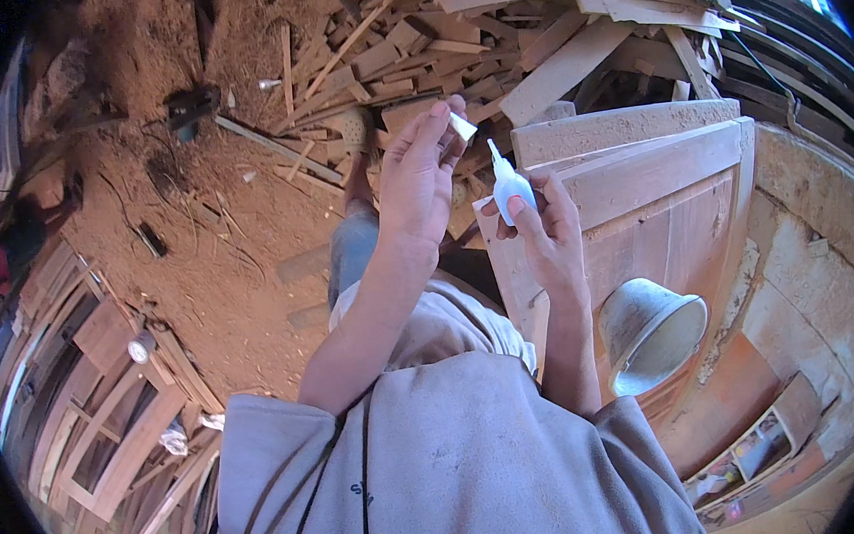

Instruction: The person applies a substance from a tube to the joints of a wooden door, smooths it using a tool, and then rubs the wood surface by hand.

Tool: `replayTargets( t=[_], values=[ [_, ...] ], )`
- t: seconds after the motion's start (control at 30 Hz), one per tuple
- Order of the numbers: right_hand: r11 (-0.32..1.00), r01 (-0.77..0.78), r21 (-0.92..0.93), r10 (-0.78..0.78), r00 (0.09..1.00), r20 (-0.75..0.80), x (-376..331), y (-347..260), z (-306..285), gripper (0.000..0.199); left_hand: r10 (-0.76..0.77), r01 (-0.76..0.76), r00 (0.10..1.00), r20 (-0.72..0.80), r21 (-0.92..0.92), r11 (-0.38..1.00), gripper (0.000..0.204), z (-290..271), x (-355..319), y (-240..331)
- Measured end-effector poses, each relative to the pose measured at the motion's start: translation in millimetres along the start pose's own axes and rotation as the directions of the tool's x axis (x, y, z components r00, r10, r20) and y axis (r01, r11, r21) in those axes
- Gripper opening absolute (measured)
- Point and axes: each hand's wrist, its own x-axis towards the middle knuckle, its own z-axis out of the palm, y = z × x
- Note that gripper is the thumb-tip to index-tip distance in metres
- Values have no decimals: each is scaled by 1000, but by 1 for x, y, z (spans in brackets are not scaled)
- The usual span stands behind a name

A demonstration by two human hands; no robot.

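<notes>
My left hand is raised in front of me, its fingers pinched on a small white cap, cone-shaped as far as I can see. Just to the right, my right hand is closed round a small white squeeze bottle. The bottle tilts upward, its narrow nozzle uncovered and pointing away from me. Cap and nozzle are a short gap apart. Beneath the right hand lies a wooden panelled door, partly hidden by that hand and forearm.
A pale bucket-shaped container lies tipped on the door. Wood offcuts are heaped beyond my hands, with broad planks at the right. Sawdust covers the floor, where a dark tool lies. Stacked wooden frames line the left side.
</notes>
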Motion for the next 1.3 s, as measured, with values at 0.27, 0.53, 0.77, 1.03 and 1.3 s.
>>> replayTargets(
  t=[0.27, 0.53, 0.77, 1.03, 1.3],
  values=[
    [994, 58, -91, -56, 998, 31, -33, -9, -25, 23, 20, -55, 986, 167, 209, 976, 20, 32, -42, -21],
    [871, 219, -439, -307, 941, -140, -68, -13, -20, 25, 399, -548, 835, 380, 644, 534, 19, 56, -84, -39],
    [716, 280, -640, -511, 834, -207, -77, 5, 5, 25, 378, -628, 746, 548, 767, 128, 15, 49, -97, -15],
    [744, 250, -619, -431, 888, -160, -66, 3, 24, 25, 129, -565, 825, 550, 797, 215, 16, 45, -81, 23],
    [933, 73, -352, -136, 978, -158, -45, -16, 36, 24, 13, -491, 858, 514, 812, 314, 20, 46, -66, 64]
  ],
)
